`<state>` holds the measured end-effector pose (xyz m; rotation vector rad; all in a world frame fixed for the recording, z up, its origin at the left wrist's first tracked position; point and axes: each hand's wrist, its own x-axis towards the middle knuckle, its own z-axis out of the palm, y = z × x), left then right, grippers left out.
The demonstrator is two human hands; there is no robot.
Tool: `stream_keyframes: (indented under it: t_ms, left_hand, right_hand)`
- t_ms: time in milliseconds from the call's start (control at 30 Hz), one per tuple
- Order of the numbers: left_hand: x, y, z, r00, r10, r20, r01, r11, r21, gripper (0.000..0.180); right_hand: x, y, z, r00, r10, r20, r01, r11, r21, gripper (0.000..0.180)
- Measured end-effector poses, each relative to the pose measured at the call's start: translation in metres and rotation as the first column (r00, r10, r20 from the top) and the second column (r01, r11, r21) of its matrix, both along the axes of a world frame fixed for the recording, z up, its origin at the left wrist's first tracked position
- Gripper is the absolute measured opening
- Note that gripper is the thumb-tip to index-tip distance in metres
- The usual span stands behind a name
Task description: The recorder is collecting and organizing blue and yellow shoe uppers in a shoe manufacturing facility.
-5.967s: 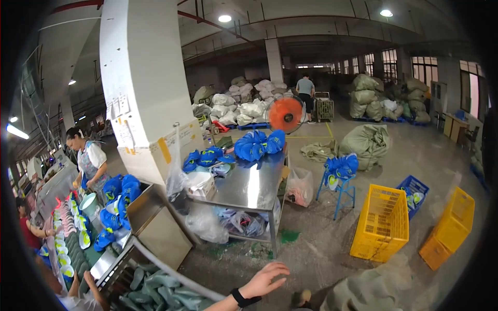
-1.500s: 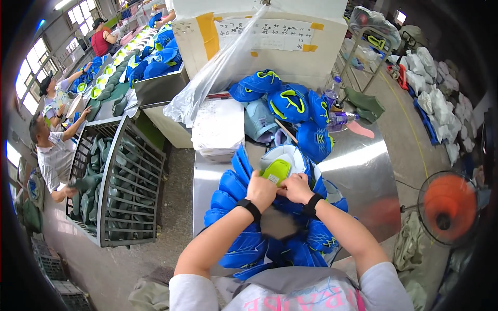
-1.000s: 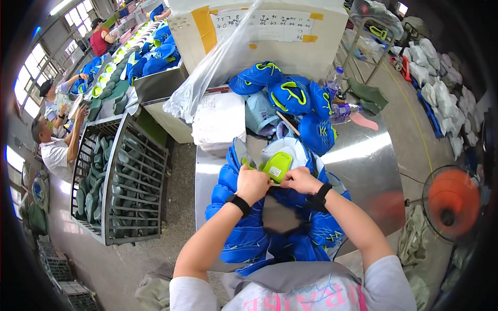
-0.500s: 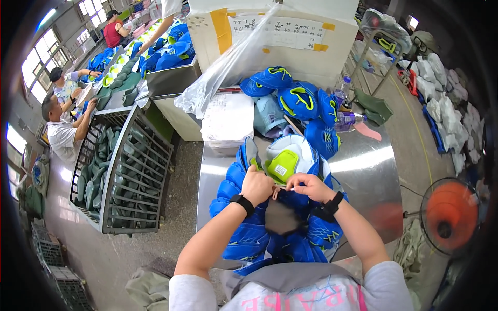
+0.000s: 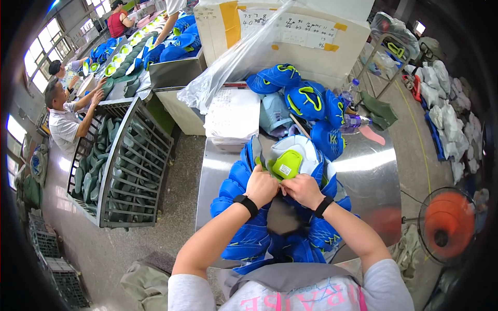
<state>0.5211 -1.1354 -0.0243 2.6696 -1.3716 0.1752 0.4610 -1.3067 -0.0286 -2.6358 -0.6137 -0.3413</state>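
Daylight enters through left-hand windows (image 5: 53,33); glare streaks the steel tabletop (image 5: 376,184); fisheye lines bend toward black corners.

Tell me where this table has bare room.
The widest bare patch lies between the ring of blue shoe uppers and the right edge of the metal table. A narrow strip shows left of the ring, nearer than the paper stack. The back is crowded with bottles and more blue uppers; the left hand and right hand occupy the ring's far side.
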Motion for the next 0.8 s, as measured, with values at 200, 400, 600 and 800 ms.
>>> stream_keyframes:
  t_ms: [200, 400, 600, 800]
  left_hand:
    - [0.002, -0.002, -0.001, 0.999, 0.018, -0.040, -0.018, 1.000, -0.014, 0.031]
    - [-0.003, -0.012, -0.001, 0.996, 0.047, -0.081, -0.042, 0.997, 0.059, 0.032]
    - [0.000, -0.005, 0.000, 0.996, 0.024, -0.082, -0.025, 1.000, -0.006, 0.025]
    - [0.000, -0.007, -0.009, 0.999, 0.048, -0.020, -0.048, 0.998, -0.040, 0.021]
  right_hand:
    - [-0.020, -0.007, 0.036, 0.932, -0.159, -0.326, 0.354, 0.600, 0.718, 0.003]
    - [-0.046, -0.022, 0.059, 0.892, 0.187, -0.411, 0.316, 0.392, 0.864, 0.014]
    - [-0.015, -0.017, 0.050, 0.706, 0.237, -0.667, 0.494, 0.511, 0.704, 0.026]
    - [-0.004, 0.008, 0.010, 0.752, -0.149, -0.642, 0.344, 0.920, 0.189, 0.022]
